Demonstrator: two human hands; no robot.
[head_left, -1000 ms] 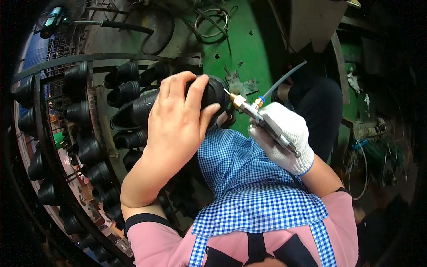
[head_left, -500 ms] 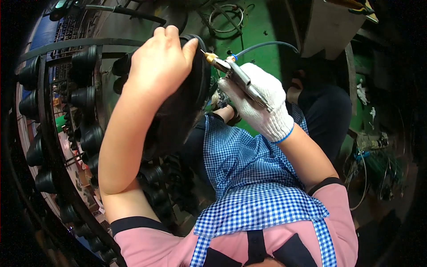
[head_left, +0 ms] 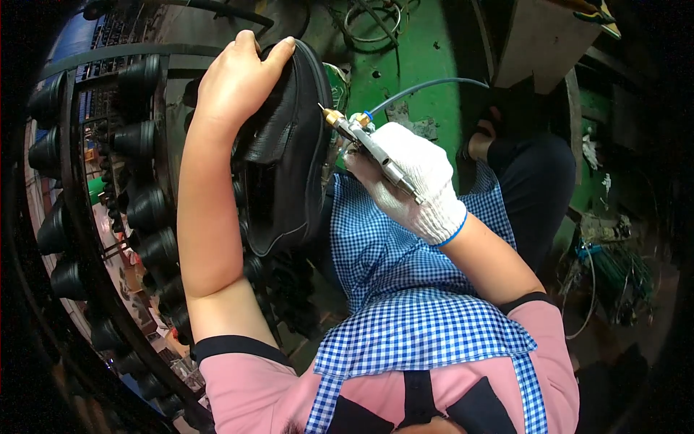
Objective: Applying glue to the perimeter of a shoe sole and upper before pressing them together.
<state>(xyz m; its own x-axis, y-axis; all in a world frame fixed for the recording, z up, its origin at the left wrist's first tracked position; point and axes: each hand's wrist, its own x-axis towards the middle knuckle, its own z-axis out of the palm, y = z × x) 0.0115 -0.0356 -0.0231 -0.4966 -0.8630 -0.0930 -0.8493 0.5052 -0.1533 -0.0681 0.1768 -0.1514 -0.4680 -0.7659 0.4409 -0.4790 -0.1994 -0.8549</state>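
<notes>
A black shoe [head_left: 293, 166] hangs on the left, its side turned up and its sole edge facing right. My bare left hand [head_left: 233, 85] grips it at its upper end, with the thumb on top; the other fingertips are partly hidden behind it. In my white-gloved right hand [head_left: 419, 170] is a slim metal spray gun [head_left: 376, 150] with a brass, needle-like nozzle. The nozzle tip points up and left at the shoe's sole edge, very close to it; whether they touch I cannot tell. A blue-grey hose [head_left: 426, 85] joins the gun at a brass fitting.
At the left stands a dark metal rack [head_left: 72, 166] with several black shoes [head_left: 137, 137] on it. A coiled hose [head_left: 372, 22] lies on the green floor [head_left: 426, 54]. A grey panel [head_left: 546, 43] stands at the upper right, and tangled green strands [head_left: 625, 278] lie on the right.
My left hand has moved left and up a little with the shoe, turning more of its side into sight. The right hand with the spray gun has shifted slightly left and down.
</notes>
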